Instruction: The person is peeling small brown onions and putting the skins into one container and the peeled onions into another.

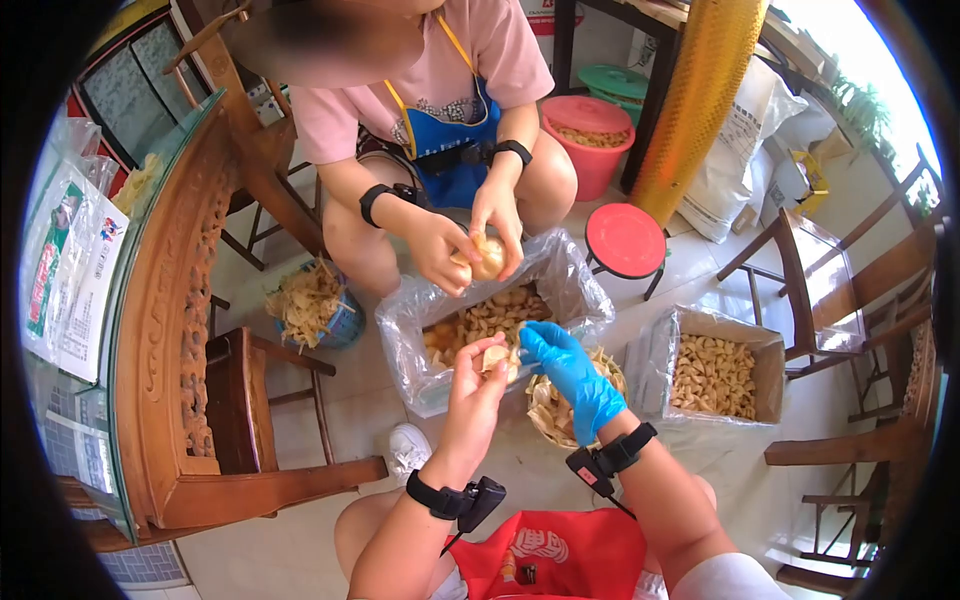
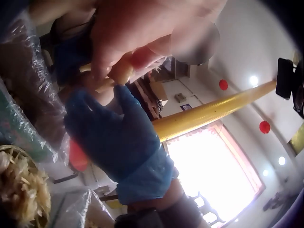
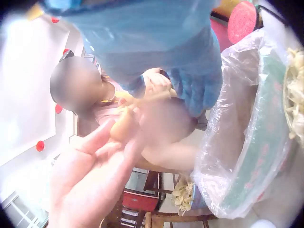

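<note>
My bare left hand (image 1: 468,405) holds a pale yellow vegetable piece (image 1: 495,360) between thumb and fingers, over the near edge of a plastic-lined box (image 1: 395,345). The right hand (image 1: 580,380), in a blue glove, has its fingertips right at the piece's side. In the right wrist view a thin pale strip (image 3: 159,97) runs from the piece to the gloved fingers, which pinch it. The left wrist view has the gloved thumb close under the piece (image 2: 121,71). Peeled-looking pieces (image 1: 490,318) lie in the lined box.
A basket of husks (image 1: 550,415) stands under my right hand; a second box (image 1: 780,375) holds cut pieces. Opposite, another person's hands (image 1: 455,245) hold a pale yellow piece. A red stool (image 1: 625,240), a blue basket of peelings (image 1: 345,320) and wooden chairs (image 1: 815,270) stand around.
</note>
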Available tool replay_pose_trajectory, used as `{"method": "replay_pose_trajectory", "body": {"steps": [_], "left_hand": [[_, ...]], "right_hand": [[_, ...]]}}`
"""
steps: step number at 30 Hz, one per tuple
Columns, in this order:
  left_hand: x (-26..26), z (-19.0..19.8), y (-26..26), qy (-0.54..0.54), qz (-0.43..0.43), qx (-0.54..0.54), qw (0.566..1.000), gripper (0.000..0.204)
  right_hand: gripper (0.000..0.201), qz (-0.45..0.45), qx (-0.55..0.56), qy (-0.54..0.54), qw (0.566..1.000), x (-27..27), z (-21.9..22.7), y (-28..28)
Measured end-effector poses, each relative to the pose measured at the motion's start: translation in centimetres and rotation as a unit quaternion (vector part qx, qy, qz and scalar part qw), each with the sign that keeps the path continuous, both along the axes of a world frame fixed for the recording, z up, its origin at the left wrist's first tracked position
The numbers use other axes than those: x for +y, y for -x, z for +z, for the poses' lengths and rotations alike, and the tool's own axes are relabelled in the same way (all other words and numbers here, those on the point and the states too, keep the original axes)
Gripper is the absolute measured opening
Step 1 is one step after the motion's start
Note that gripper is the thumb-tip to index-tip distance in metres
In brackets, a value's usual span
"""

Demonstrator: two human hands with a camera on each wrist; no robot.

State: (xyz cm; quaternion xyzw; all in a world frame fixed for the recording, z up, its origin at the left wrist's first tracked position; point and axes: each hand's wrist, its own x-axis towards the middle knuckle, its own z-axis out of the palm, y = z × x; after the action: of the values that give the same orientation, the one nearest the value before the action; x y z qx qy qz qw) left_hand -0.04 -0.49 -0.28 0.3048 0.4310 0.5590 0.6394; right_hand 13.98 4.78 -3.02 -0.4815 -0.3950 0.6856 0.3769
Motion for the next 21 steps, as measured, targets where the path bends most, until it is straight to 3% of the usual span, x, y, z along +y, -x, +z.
{"method": "replay_pose_trajectory", "body": {"steps": [2,4,6,7,11,14,17,21], "left_hand": [[0.3,-1.0,-0.7,-0.086,-0.001,0.062,0.994,0.032],[0.2,-1.7,-1.5,-0.154,0.029,0.177,0.972,0.032],[0.5,-3.0,-1.2,-0.092,-0.027,0.209,0.973,0.032],[0.1,-2.8,-1.6,-0.101,-0.002,0.230,0.968,0.030],[0.4,-3.5,-1.7,-0.062,-0.022,0.230,0.971,0.029],[0.4,-4.4,-2.3,-0.070,-0.023,0.271,0.960,0.029],[0.3,-3.2,-3.1,-0.098,-0.032,0.313,0.944,0.028],[0.1,-2.8,-3.9,-0.092,-0.041,0.273,0.957,0.029]], "right_hand": [[0.038,-0.065,-0.031,0.005,0.997,-0.6,0.6,0.6],[0.033,-0.034,0.028,0.023,0.999,-1.1,0.1,-0.5],[0.031,-0.030,0.070,-0.035,0.996,0.7,1.1,-0.4],[0.028,-0.020,0.042,-0.032,0.998,-0.5,0.4,-1.1],[0.022,-0.031,-0.027,-0.042,0.998,-0.6,-1.2,-1.9],[0.022,-0.068,-0.045,-0.025,0.996,-1.9,0.1,-1.9],[0.021,-0.113,0.031,-0.003,0.993,-2.4,-0.9,-2.7],[0.021,-0.161,0.050,0.005,0.986,-3.5,0.7,-3.1]]}}
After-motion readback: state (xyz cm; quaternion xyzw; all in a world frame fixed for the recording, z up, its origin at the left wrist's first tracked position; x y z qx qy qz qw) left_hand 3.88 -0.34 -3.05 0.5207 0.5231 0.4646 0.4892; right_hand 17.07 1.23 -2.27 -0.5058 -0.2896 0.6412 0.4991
